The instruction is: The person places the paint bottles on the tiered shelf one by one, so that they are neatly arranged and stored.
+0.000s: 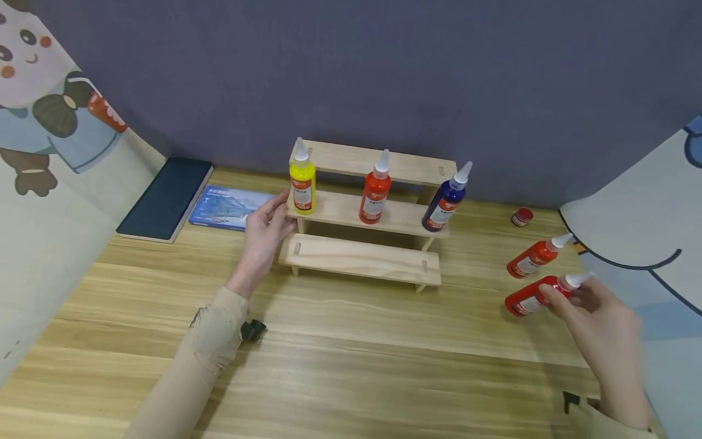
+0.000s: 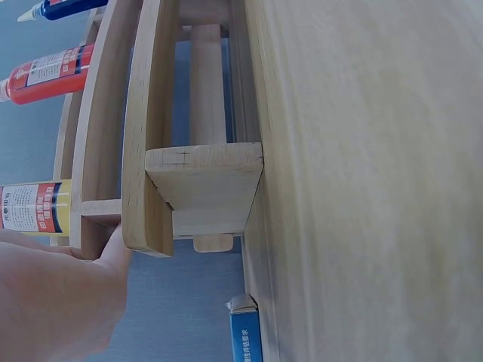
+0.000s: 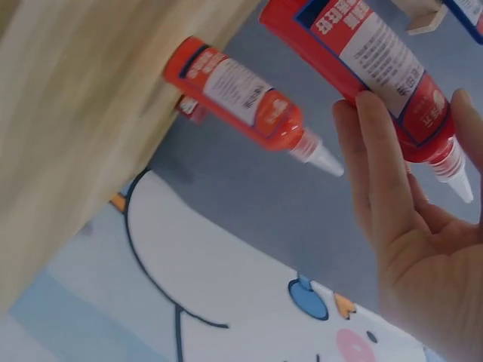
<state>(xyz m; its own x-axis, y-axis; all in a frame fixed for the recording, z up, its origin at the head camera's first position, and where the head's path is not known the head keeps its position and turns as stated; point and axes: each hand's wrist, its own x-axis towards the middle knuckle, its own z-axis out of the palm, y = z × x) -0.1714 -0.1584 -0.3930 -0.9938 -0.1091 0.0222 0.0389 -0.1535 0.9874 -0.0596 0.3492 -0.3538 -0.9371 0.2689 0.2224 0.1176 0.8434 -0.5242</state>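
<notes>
My left hand (image 1: 265, 228) grips the left end of a three-step wooden display stand (image 1: 359, 256), with fingers at the middle step. Close by that hand, a yellow paint bottle (image 1: 303, 183) stands upright on the middle step. A red bottle (image 1: 375, 196) and a dark blue bottle (image 1: 443, 204) share the step; all have pointed white caps. Over at the right, my right hand (image 1: 606, 332) holds a deeper red paint bottle (image 3: 377, 68) near its cap, between thumb and fingers. Just behind it stands an orange-red bottle (image 3: 234, 94) on the table.
A small red-lidded jar (image 1: 522, 216) sits at the back right. Left of the stand lie a blue box (image 1: 227, 207) and a dark tablet-like slab (image 1: 167, 198). A dark partition (image 1: 351, 73) rises behind the wooden table (image 1: 329, 378), and printed cloth hangs at both sides.
</notes>
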